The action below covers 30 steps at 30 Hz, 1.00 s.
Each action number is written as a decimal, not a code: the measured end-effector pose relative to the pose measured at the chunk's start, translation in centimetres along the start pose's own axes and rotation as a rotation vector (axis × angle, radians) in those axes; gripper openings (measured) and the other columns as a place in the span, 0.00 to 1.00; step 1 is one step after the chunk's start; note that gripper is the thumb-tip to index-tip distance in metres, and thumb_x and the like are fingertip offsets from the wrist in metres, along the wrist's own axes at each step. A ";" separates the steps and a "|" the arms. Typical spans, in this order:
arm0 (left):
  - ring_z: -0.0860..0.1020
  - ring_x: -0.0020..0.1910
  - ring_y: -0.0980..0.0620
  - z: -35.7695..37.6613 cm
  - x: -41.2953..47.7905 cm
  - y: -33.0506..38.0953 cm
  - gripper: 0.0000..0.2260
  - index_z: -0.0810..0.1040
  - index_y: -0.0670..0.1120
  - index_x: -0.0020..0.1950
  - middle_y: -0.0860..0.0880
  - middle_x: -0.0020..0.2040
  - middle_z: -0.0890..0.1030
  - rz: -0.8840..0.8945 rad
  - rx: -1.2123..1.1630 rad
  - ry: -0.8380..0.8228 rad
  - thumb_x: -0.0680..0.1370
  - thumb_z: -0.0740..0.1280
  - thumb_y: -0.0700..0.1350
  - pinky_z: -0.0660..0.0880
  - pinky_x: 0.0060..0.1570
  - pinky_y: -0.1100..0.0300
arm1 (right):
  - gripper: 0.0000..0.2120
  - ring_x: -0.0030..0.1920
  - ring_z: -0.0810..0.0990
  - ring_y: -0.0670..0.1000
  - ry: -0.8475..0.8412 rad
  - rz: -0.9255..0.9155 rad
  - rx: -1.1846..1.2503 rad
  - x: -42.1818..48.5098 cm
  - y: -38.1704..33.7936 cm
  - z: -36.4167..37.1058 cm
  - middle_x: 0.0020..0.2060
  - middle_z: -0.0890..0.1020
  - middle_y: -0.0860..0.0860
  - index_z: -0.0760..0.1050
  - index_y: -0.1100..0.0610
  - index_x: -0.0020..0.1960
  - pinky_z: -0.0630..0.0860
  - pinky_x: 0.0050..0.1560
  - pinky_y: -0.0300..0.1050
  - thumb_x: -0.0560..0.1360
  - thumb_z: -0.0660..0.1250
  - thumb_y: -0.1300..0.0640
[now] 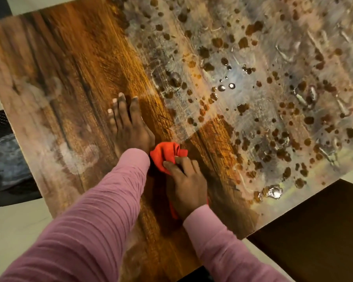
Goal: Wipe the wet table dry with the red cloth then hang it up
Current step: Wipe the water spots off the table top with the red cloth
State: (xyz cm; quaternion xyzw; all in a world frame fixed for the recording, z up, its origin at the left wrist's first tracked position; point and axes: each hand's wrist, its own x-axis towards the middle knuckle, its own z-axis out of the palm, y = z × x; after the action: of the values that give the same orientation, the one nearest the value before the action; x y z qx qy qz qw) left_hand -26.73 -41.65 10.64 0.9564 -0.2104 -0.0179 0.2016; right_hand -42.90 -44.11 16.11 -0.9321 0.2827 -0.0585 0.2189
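A wooden table (73,64) fills the view. Its right half is covered with many water drops and smears (273,88); the left half looks mostly dry with pale streaks. A bunched red cloth (165,154) lies on the table near the middle front. My right hand (185,184) lies on top of the cloth, fingers curled into it, and hides most of it. My left hand (128,123) rests flat on the wood just left of the cloth, fingers straight and pointing away from me. Both arms wear pink sleeves.
The table's near right edge runs diagonally, with a dark brown surface (318,231) below it. A black chair (6,155) stands at the left edge over a pale floor (14,224). A larger puddle (273,192) sits near the front right edge.
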 end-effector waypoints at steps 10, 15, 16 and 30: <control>0.51 0.78 0.44 0.5 -0.1 -0.4 0.26 0.58 0.48 0.75 0.44 0.79 0.55 -0.024 0.006 -0.015 0.76 0.51 0.43 0.44 0.76 0.49 | 0.15 0.52 0.75 0.58 0.154 0.375 -0.083 8.9 4.3 -1.9 0.52 0.78 0.54 0.80 0.53 0.58 0.72 0.51 0.47 0.72 0.67 0.60; 0.53 0.77 0.42 0.4 0.0 -0.4 0.24 0.62 0.45 0.75 0.41 0.78 0.58 -0.012 -0.016 0.006 0.78 0.55 0.41 0.47 0.76 0.47 | 0.12 0.47 0.76 0.59 -0.039 -0.043 0.019 5.7 0.6 -0.1 0.47 0.80 0.55 0.82 0.55 0.53 0.75 0.38 0.49 0.70 0.69 0.60; 0.53 0.78 0.42 0.4 0.0 -0.3 0.24 0.61 0.46 0.75 0.42 0.78 0.58 -0.007 -0.013 0.005 0.78 0.54 0.41 0.46 0.76 0.48 | 0.12 0.48 0.76 0.58 -0.017 -0.038 -0.005 6.5 1.6 -0.6 0.48 0.79 0.54 0.82 0.54 0.54 0.76 0.38 0.49 0.71 0.69 0.59; 0.53 0.77 0.41 0.0 0.3 -0.1 0.27 0.59 0.43 0.77 0.41 0.78 0.57 -0.028 0.006 -0.020 0.77 0.54 0.45 0.47 0.76 0.46 | 0.13 0.48 0.76 0.59 -0.015 -0.050 0.005 10.8 1.1 -0.1 0.48 0.79 0.54 0.82 0.53 0.53 0.75 0.40 0.49 0.70 0.68 0.60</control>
State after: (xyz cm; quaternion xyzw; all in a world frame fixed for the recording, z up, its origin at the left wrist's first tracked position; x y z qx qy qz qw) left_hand -26.45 -41.74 10.58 0.9596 -0.1992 -0.0294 0.1964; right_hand -34.49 -50.89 15.61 -0.9387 0.2574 -0.0575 0.2219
